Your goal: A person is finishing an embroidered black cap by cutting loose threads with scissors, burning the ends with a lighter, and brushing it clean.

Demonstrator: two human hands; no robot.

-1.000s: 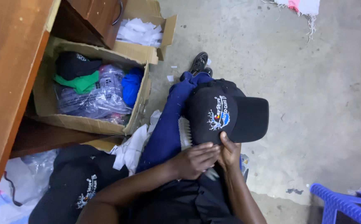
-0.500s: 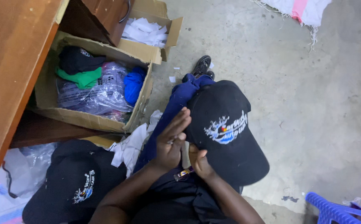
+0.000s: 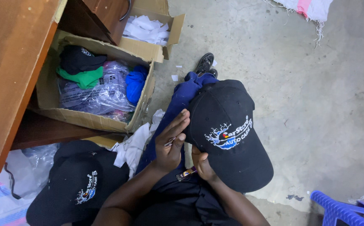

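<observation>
Black cap (image 3: 228, 134) sits on the lap, above blue trouser leg (image 3: 178, 100). Right hand (image 3: 202, 164) grips its back edge, fingers tucked under. Left hand (image 3: 171, 142) loosely curled, fingertips touching the cap's side, pinching something small, can't tell what. Cardboard box (image 3: 94, 121) of clothes to the left.
</observation>
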